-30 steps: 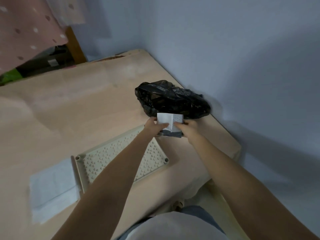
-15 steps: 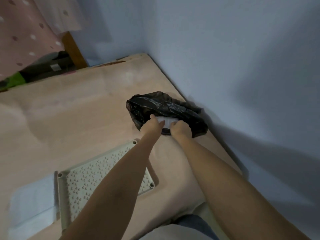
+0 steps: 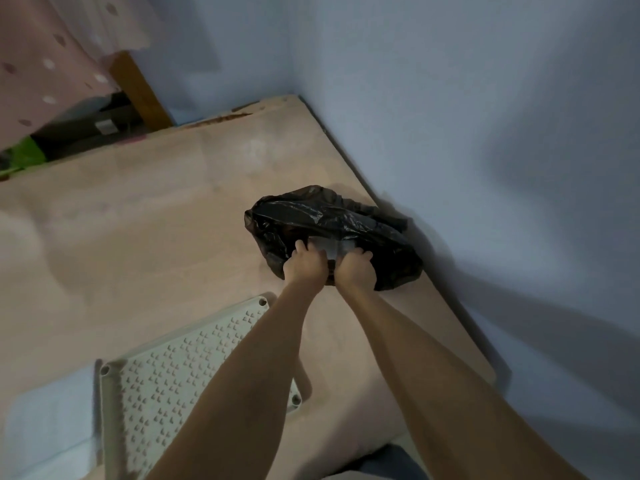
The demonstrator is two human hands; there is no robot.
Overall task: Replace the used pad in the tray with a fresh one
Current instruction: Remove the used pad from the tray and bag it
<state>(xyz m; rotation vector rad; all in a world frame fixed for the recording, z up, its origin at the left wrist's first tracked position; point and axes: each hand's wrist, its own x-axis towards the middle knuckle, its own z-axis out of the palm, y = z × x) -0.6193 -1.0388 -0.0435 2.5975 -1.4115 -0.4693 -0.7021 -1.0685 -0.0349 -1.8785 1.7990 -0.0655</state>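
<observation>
The wooden platform (image 3: 145, 216) I'm working on runs up to the wall, and the perforated tray (image 3: 166, 386) lies bare near me, with no pad in it. At its left edge the fresh pad (image 3: 45, 420) lies flat, waiting. Farther out, beside the wall, sits the black bag (image 3: 332, 230). My left hand (image 3: 306, 266) and right hand (image 3: 356, 270) are side by side at its mouth, fingers curled round the folded used pad (image 3: 329, 245), pushing it inside. Removal looks nearly done; laying the fresh one is left.
</observation>
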